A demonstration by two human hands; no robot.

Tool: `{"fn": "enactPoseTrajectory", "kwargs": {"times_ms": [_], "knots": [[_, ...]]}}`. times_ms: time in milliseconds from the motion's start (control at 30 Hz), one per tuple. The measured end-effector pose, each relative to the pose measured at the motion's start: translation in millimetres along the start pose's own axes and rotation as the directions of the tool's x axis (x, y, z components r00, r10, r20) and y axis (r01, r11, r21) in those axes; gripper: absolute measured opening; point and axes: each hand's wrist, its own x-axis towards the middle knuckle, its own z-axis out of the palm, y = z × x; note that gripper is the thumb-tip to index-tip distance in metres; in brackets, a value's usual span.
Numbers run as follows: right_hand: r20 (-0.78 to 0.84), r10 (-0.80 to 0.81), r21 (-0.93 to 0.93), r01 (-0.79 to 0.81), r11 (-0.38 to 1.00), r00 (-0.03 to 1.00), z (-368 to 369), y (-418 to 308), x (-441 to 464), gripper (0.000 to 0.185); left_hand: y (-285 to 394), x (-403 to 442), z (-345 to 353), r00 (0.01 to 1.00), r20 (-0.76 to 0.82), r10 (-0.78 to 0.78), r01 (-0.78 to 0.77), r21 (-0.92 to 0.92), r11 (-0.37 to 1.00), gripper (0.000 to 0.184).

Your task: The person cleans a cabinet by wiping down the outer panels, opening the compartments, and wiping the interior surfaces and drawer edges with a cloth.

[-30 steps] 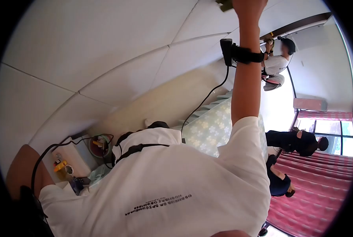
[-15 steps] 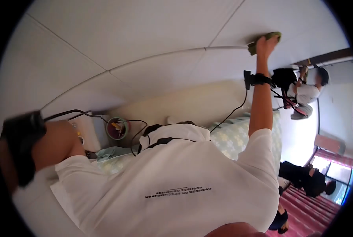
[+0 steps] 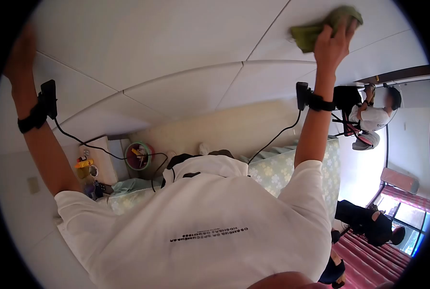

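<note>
My right hand [image 3: 331, 47], at the upper right, presses a folded green cloth [image 3: 307, 37] against a white panelled surface [image 3: 176, 33]. Its fingers lie over the cloth's right part, while a loose corner sticks out to the left. At the far upper left, my left hand [image 3: 22, 50] is raised close to the same pale surface. Blur and the dark frame edge hide its fingers. Each wrist wears a black strap with a small device and a cable.
A bed with a flowered cover [image 3: 272, 176] lies below the panels. At left are a bedside cabinet [image 3: 99, 156] with bottles and a round bin [image 3: 139, 156]. A person in a white shirt [image 3: 372, 118] works at right; others in dark clothes are near pink curtains [image 3: 369, 260].
My left arm has swung up and outward from low at the left. My right hand, with the cloth, first came lower into view, then moved up and slightly right along the surface.
</note>
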Motion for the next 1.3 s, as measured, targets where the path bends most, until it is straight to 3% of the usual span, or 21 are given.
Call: {"fn": "enactPoseTrajectory", "kwargs": {"times_ms": [33, 100, 133, 233, 300, 433, 500, 533, 600, 633, 667, 700, 800, 833, 867, 900, 933, 1000, 1100, 1233, 1300], "knots": [[0.006, 0.002, -0.004, -0.002, 1.000, 1.000, -1, 14, -3, 0.052, -27, -26, 43, 0.989, 0.103, -0.107, 0.047, 0.469, 0.882, 0.066], [0.016, 0.166, -0.028, -0.165, 0.986, 0.986, -1, 54, -10, 0.055, -26, -26, 44, 0.960, 0.151, -0.237, 0.010, 0.823, 0.568, 0.066], [0.014, 0.171, -0.034, -0.170, 0.985, 0.985, 1, 85, -17, 0.055, -22, -22, 43, 0.957, 0.130, -0.259, 0.038, 0.830, 0.557, 0.066], [-0.004, 0.286, -0.088, -0.285, 0.954, 0.958, 8, 143, -48, 0.056, -8, 0, 14, 0.986, 0.041, -0.159, 0.112, 0.541, 0.834, 0.066], [0.195, 0.648, -0.196, -0.618, 0.762, 0.737, 6, 153, -62, 0.057, -4, 6, -2, 0.996, -0.021, -0.082, 0.084, 0.317, 0.945, 0.066], [0.224, 0.602, -0.252, -0.551, 0.796, 0.767, 10, 120, -73, 0.058, -1, 11, -17, 0.996, -0.085, -0.021, 0.026, 0.062, 0.998, 0.066], [0.272, 0.455, -0.283, -0.382, 0.880, 0.848, 3, 77, -69, 0.059, 0, 14, -23, 0.996, -0.089, -0.021, 0.020, -0.004, 1.000, 0.066], [0.267, 0.461, -0.284, -0.389, 0.877, 0.846, -2, 54, -64, 0.059, 3, 15, -25, 0.996, -0.082, -0.025, 0.023, -0.031, 0.999, 0.066], [0.331, 0.284, -0.060, -0.280, 0.958, 0.900, -11, 12, -58, 0.060, 7, 16, -11, 0.996, -0.076, -0.053, 0.047, -0.080, 0.996, 0.065], [0.351, 0.258, -0.027, -0.266, 0.964, 0.900, -11, 1, -57, 0.062, 8, 15, 10, 0.953, 0.142, -0.267, 0.160, 0.512, 0.844, 0.065], [0.345, 0.266, -0.010, -0.279, 0.960, 0.900, -11, -1, -57, 0.063, 7, 13, 18, 0.897, 0.165, -0.411, 0.155, 0.753, 0.640, 0.064], [0.337, 0.270, 0.009, -0.290, 0.957, 0.902, -10, 0, -56, 0.064, 6, 12, 26, 0.819, 0.183, -0.544, 0.054, 0.919, 0.391, 0.064], [0.196, 0.272, -0.101, -0.256, 0.961, 0.942, 1, 58, -56, 0.067, 3, 11, 16, 0.848, 0.119, -0.517, 0.099, 0.922, 0.375, 0.063], [0.175, 0.299, -0.151, -0.274, 0.950, 0.938, 0, 80, -49, 0.068, 1, 12, -2, 0.971, 0.064, -0.232, 0.170, 0.501, 0.848, 0.062], [0.160, 0.331, -0.165, -0.305, 0.938, 0.930, -2, 105, -42, 0.068, 2, 15, -13, 0.986, -0.166, -0.009, -0.008, -0.099, 0.995, 0.062], [0.145, 0.365, -0.181, -0.338, 0.924, 0.920, -3, 127, -37, 0.068, 11, 18, -10, 0.986, -0.167, -0.007, -0.011, -0.101, 0.995, 0.062], [0.143, 0.366, -0.182, -0.339, 0.923, 0.920, -5, 145, -34, 0.068, 23, 19, 0, 0.975, 0.101, -0.199, 0.123, 0.502, 0.856, 0.061], [0.158, 0.467, -0.232, -0.427, 0.874, 0.870, -8, 160, -27, 0.066, 29, 23, 14, 0.849, 0.187, -0.495, 0.025, 0.920, 0.391, 0.061], [0.178, 0.419, -0.233, -0.376, 0.897, 0.890, -8, 137, -29, 0.064, 20, 34, 19, 0.756, 0.197, -0.624, 0.112, 0.901, 0.420, 0.061], [0.260, 0.296, -0.069, -0.288, 0.955, 0.919, -16, 61, -38, 0.058, 20, 34, 19, 0.746, 0.237, -0.623, 0.086, 0.893, 0.443, 0.060], [0.259, 0.331, -0.073, -0.324, 0.943, 0.907, -18, 73, -37, 0.060, 27, 36, 16, 0.737, 0.239, -0.632, 0.095, 0.890, 0.447, 0.060]]}}
